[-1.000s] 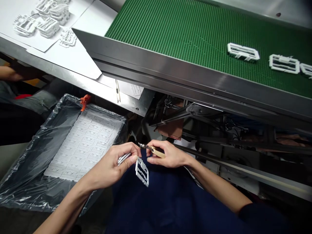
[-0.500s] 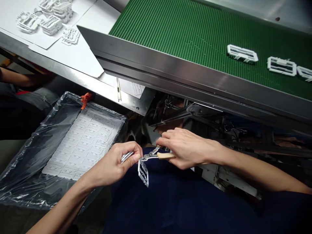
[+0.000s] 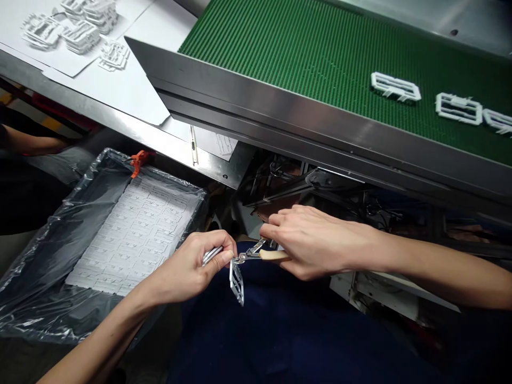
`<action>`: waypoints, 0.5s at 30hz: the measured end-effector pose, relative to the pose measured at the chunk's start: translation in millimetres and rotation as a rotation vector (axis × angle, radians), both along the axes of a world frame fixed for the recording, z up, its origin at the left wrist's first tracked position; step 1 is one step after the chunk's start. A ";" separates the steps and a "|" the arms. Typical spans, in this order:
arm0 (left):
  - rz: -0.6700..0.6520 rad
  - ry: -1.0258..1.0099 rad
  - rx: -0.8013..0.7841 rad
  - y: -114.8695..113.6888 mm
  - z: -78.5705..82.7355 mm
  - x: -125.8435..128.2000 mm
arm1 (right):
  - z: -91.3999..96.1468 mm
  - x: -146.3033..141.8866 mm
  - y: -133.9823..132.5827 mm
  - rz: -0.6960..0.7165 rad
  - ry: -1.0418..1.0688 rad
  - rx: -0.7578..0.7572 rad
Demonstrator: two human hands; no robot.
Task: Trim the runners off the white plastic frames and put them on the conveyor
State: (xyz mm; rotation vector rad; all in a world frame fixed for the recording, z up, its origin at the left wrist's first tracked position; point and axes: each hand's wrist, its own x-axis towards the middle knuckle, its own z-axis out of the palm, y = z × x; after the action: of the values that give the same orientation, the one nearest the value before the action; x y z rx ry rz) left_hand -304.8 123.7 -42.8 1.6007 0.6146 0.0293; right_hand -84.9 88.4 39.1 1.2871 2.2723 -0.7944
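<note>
My left hand (image 3: 200, 266) is closed on white plastic frames. One frame (image 3: 237, 282) hangs down from the fingertips, and the edges of a few more (image 3: 212, 255) show inside the palm. In my right hand (image 3: 312, 242) is a pair of cutting pliers (image 3: 270, 255) with cream-coloured handles, which stand apart. The jaws touch or nearly touch the top of the hanging frame, right beside my left fingertips; the exact contact is too small to tell. Both hands are in front of my dark blue clothing.
White frames (image 3: 396, 87) lie on a green ribbed conveyor (image 3: 280, 48) behind a metal side wall (image 3: 256, 96). A plastic-lined crate (image 3: 30, 277) with an orange clip (image 3: 138, 161) holds flat rows of white parts. Stacked frames (image 3: 82, 34) and a craft knife (image 3: 193, 145) lie on the table. Another person's arm (image 3: 34, 141) is at left.
Both hands have shifted slightly to the right with the frames and pliers, and the hanging frame has turned a little more edge-on. The other person's arm at left has moved a little.
</note>
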 end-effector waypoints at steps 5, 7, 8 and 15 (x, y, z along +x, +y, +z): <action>-0.005 0.008 0.007 1.4 0.1 2.7 | 2.5 -0.5 2.0 0.047 0.000 0.013; -0.009 0.004 0.013 1.3 -0.5 3.9 | 4.8 -1.1 3.3 0.069 -0.007 0.035; -0.012 0.003 0.013 1.1 -0.8 4.5 | 6.4 -1.8 4.4 0.081 -0.011 0.042; -0.020 0.011 -0.008 -1.1 -4.9 8.5 | 16.7 -12.3 21.5 0.146 -0.028 -0.053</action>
State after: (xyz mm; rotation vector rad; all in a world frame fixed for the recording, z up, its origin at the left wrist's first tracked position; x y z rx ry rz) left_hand -296.3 122.6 -47.7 1.6000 0.6064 0.0031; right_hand -97.2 109.8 55.8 1.0879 2.2771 -0.7752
